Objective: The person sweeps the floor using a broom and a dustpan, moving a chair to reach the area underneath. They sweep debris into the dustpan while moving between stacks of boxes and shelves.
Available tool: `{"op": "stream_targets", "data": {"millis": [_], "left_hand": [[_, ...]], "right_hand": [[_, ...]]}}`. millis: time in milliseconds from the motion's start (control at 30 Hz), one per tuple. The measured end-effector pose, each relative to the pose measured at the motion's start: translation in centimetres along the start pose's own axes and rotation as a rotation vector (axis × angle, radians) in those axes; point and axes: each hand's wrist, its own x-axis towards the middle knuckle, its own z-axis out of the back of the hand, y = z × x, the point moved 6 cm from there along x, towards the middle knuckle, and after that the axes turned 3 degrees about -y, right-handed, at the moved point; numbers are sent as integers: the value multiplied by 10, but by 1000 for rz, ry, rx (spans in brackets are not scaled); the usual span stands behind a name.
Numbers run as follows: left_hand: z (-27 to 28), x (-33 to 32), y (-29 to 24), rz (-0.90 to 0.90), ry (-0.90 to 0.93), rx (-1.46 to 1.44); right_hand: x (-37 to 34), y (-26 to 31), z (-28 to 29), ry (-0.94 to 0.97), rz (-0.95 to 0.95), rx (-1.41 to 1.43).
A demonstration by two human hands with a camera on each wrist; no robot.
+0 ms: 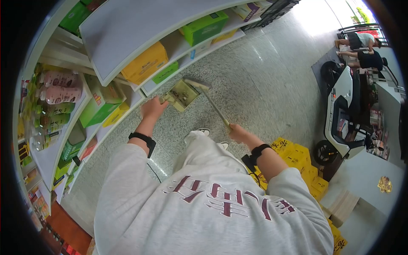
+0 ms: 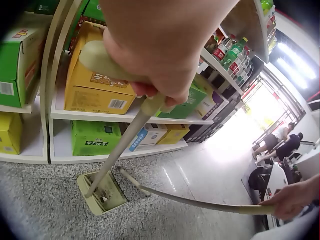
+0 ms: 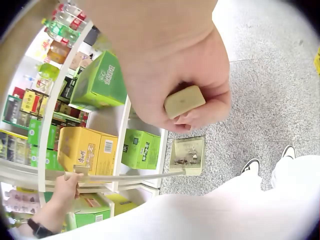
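My left hand [image 1: 153, 109] grips the handle of a long-handled, pale yellow-green dustpan [image 2: 93, 204]. The pan sits on the speckled floor beside the shelving, with bits of dark and light debris inside. In my right hand [image 1: 243, 135] is a broom [image 1: 218, 112], its fingers curled round the upper end of the stick. The broom head [image 1: 198, 84] is at the dustpan's edge, slightly blurred. From the right wrist view, the squared end of the broom handle [image 3: 185, 102] sticks out of the fist, and the broom's lower part is hidden.
White shelves [image 1: 123, 34] with boxes and drink bottles line the left. Yellow packages [image 1: 297, 159] are stacked on the floor at the right, near a parked white scooter [image 1: 340, 112]. Two people [image 1: 367, 49] are farther back. My shoes [image 1: 204, 131] are just behind the dustpan.
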Motion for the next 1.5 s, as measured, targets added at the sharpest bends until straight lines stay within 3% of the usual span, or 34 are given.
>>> {"op": "stream_targets", "data": {"millis": [100,200,267,300,367,500,567,700,767,800,1000,1067,1200,1300,1367,1400,1500], "left_hand": [[4,1,-2,-27,-15,-50],[1,2,0,-13,6,-54],[-1,6,-2,-11,0,-53],[0,5,-5,-18,3,-49],[5,1,-9,-22,-20,-71],[6,0,-9,-3,14,-51],[6,0,-9,-13,3,-69],[7,1,-12,-32,-11,-37],[6,1,-10,-24,-26,-52],[5,1,-10,-30,-25,-50],[5,0,-12,-14,-47,-59],[4,2,-11,8,-4,-15],[-2,1,-10,-30,-42,-7],[-8,-1,-9,-27,-24,-33],[-6,-1,-9,-23,-52,-8],[-6,0,-8,-42,-53,3],[-13,6,-3,-37,-31,69]], "right_hand": [[-16,0,17,36,68,9],[-68,41,35,4,-105,146],[-75,53,36,-99,-56,-205],[-64,42,32,-102,-59,-198],[-34,25,21,-163,166,-424],[-30,53,-6,-237,62,-444],[-25,53,-16,-106,1,-505],[-49,49,7,-20,-39,-282],[-61,41,25,-13,-8,55],[-64,39,27,-16,-9,60],[-59,34,7,-102,23,-149],[-45,38,-8,-130,77,-493],[-47,44,-16,-65,45,-444],[-64,31,-9,45,-2,-290],[-77,7,3,44,14,299],[-87,-6,7,34,18,319],[-134,-52,10,16,-39,921]]}}
